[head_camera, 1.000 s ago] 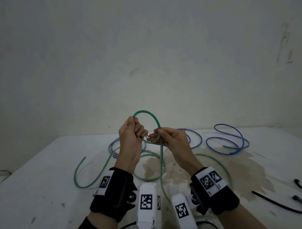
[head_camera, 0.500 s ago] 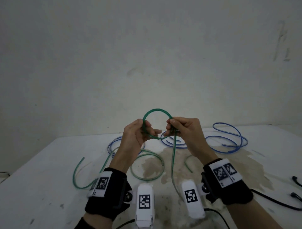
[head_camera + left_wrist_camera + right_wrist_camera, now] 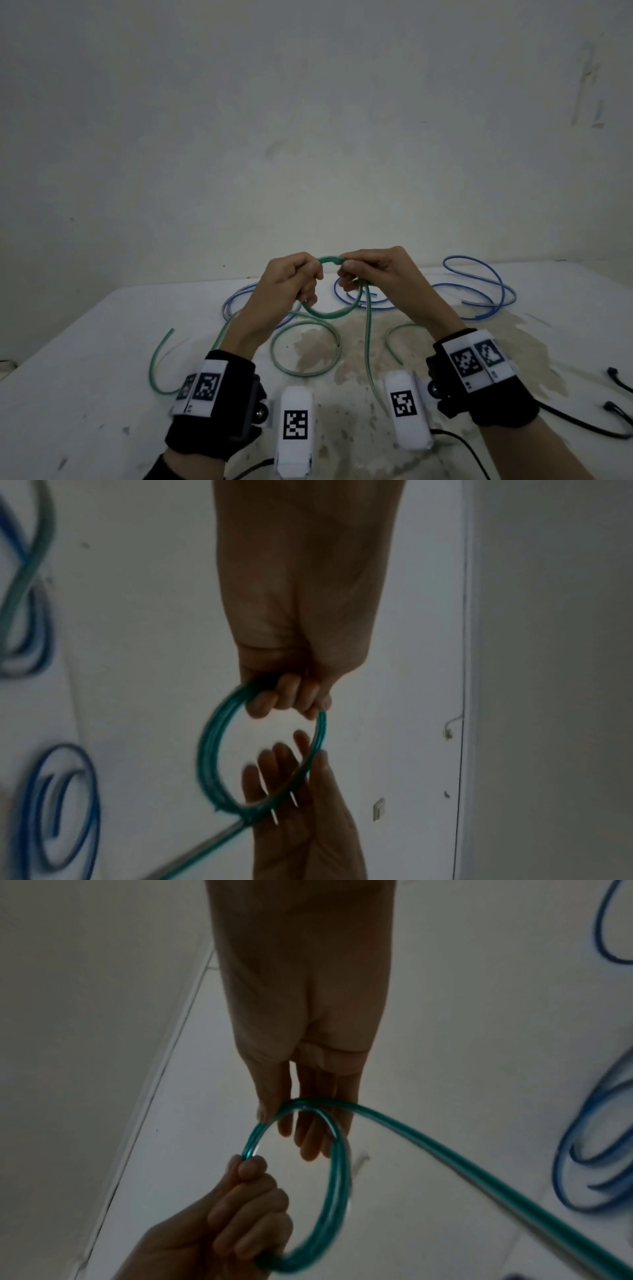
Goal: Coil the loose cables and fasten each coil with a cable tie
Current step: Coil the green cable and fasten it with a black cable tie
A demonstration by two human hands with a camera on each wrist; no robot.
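Observation:
I hold a small coil of green cable [image 3: 328, 314] in the air above the white table [image 3: 96, 346]. My left hand [image 3: 308, 284] grips the coil's left side with curled fingers [image 3: 284, 693]. At the coil's top right, my right hand [image 3: 349, 270] pinches the cable between thumb and fingers [image 3: 310, 1137]. The coil [image 3: 337, 1183] shows two turns lying side by side. From my right hand the loose green length [image 3: 368, 346] hangs down to the table, where more of it curls [image 3: 305, 371]. Behind my hands a blue cable [image 3: 479, 286] lies in loose loops.
Black cable ties [image 3: 615, 409] lie at the table's right edge. A brown stain [image 3: 342, 346] marks the table's middle. The wall [image 3: 308, 137] stands right behind the table. A black lead [image 3: 460, 443] runs near my right wrist.
My right hand has swung the green cable round from the crossing point up to the top of the loop, adding a turn. The left hand kept its grip.

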